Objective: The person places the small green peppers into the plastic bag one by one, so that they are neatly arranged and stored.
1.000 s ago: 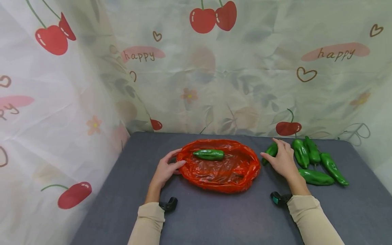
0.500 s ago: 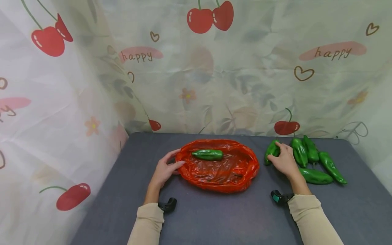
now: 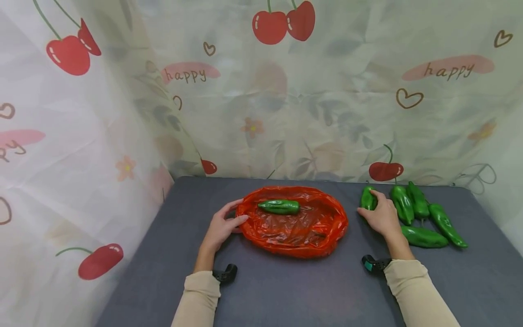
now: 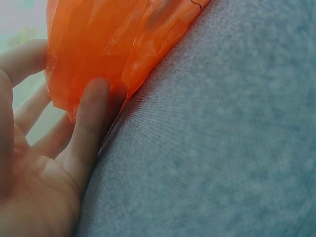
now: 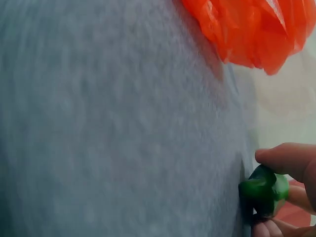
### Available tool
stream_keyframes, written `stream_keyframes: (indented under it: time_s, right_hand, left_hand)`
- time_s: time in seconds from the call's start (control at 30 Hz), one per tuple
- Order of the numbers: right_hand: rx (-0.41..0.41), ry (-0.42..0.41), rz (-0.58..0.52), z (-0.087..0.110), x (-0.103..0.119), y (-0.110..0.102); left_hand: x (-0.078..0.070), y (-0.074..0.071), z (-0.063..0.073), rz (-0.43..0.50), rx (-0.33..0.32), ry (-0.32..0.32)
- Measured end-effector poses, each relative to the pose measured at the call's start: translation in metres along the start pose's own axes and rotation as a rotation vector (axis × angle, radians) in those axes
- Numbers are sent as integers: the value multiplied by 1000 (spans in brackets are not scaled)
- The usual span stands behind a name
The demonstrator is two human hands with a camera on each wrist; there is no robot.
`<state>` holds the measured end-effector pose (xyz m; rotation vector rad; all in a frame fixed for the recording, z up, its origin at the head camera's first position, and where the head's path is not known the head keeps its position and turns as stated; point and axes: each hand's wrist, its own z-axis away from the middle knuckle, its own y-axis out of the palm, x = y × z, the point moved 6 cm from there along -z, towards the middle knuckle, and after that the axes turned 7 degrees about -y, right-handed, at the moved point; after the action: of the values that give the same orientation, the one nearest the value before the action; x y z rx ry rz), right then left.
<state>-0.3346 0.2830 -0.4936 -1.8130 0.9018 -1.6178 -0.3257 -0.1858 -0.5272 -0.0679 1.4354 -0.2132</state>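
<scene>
A crumpled red plastic bag (image 3: 300, 229) lies spread with its mouth up, and one green pepper (image 3: 282, 207) rests inside it. My left hand (image 3: 217, 230) holds the bag's left edge; in the left wrist view the thumb (image 4: 91, 116) lies in front of the orange-red plastic and other fingers reach behind. To the right of the bag, my right hand (image 3: 383, 218) grips another green pepper (image 3: 367, 199) between thumb and fingers. The right wrist view shows that pepper (image 5: 264, 192) end-on between the fingers, low by the table, its far part hidden.
Several more green peppers lie together right of my right hand, among them an upright one (image 3: 402, 206), a slanting one (image 3: 446, 225) and one lying crosswise (image 3: 425, 237). The grey table (image 3: 294, 290) ends at a cherry-print curtain (image 3: 302, 113) behind.
My right thumb and fingers have closed in on the nearest pepper, which has shifted slightly right and turned to point more straight away from me. The left hand and bag have stayed put.
</scene>
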Motion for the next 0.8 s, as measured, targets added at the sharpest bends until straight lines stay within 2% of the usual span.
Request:
stream_keyframes:
  time_s: [0.27,0.53,0.67,0.8]
  right_hand:
    - [-21,-12,1,-2,1,-1]
    - [13,80,-172,3,-5,-3]
    - [15,102,-197,5,-4,-8]
    - [-4,78,-206,5,3,-16]
  left_hand:
    - [-1,-2,1,0,7,8]
    - [2,-1,1,12,12,-4]
    - [1,3,1,25,13,-5]
    - [-1,3,2,29,10,-1]
